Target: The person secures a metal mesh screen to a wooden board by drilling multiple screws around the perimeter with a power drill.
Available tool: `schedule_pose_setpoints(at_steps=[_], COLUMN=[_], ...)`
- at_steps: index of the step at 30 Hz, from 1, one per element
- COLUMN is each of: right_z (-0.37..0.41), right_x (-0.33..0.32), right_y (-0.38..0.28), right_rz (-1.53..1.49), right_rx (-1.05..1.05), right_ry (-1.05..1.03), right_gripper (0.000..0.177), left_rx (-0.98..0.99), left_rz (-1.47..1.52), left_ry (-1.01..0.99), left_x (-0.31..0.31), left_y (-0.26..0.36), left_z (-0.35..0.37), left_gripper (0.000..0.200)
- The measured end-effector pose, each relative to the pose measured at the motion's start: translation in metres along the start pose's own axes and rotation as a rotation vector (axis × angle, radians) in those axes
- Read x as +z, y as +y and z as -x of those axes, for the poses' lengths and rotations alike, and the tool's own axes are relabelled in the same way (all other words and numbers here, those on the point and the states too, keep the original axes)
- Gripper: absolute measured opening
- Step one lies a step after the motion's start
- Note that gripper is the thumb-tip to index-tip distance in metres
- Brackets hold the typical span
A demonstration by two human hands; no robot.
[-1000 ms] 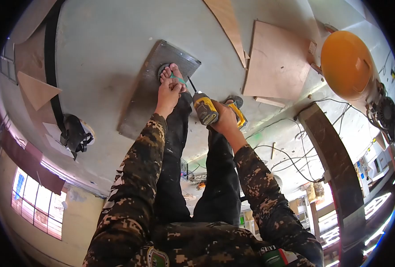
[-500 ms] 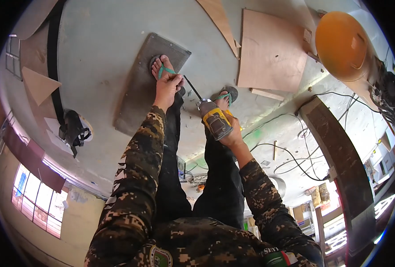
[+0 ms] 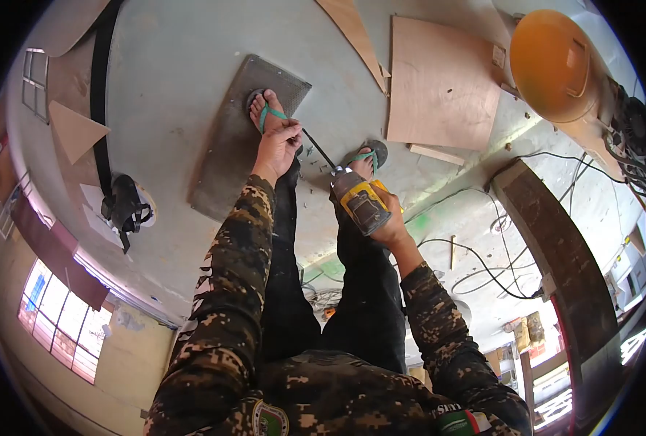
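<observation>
My right hand is wrapped round a yellow and black power drill. A long dark bit reaches up and left from the drill toward my left hand. The fingers of that left hand are pinched together near the bit's tip; whatever lies between them is too small to name. Below it my foot, in a green-strapped sandal, rests on a dark perforated metal panel on the floor. The other sandal is on the floor beyond the drill.
Plywood sheets lie at the top right, near an orange tank. A curved dark beam stands at the right, with black cables beside it. A black strapped object lies at the left.
The drill and my right hand have shifted slightly right and down in view. My left hand stays pinched near the bit's tip. The surroundings have shifted a little with the camera.
</observation>
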State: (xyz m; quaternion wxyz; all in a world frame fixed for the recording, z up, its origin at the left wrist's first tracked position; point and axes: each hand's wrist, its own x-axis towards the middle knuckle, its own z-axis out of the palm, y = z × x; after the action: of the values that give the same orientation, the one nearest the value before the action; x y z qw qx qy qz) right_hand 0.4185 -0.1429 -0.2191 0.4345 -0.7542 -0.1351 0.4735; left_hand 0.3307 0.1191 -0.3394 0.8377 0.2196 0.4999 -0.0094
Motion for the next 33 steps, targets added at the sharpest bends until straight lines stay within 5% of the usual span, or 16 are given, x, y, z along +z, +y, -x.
schedule_pose_setpoints(at_steps=[12,21,27,31,33], right_z=[0.002,-0.012,-0.032,-0.050,-0.062], right_x=[0.001,0.018,0.029,0.043,0.053], right_y=[0.022,0.012,-0.004,-0.017,-0.012], right_rz=[-0.011,-0.052,0.040,0.234,0.276], right_rx=[-0.115,0.107,0.125,0.098,0.167], right_ry=[-0.064,-0.055,0.024,0.032,-0.006], right_gripper=[0.039,0.026,0.046,0.039,0.054], left_rx=[-0.141,-0.084,-0.205,-0.303,-0.340], left_rz=[0.067,0.240,0.276,0.199,0.198], left_ry=[-0.051,-0.067,0.059,0.287,0.386], left_x=[-0.010,-0.013,-0.010,-0.007,-0.009], left_y=[0.000,-0.013,-0.013,-0.022,-0.027], left_z=[0.009,-0.009,-0.032,-0.052,-0.069], left_gripper=[0.011,0.013,0.012,0.013,0.013])
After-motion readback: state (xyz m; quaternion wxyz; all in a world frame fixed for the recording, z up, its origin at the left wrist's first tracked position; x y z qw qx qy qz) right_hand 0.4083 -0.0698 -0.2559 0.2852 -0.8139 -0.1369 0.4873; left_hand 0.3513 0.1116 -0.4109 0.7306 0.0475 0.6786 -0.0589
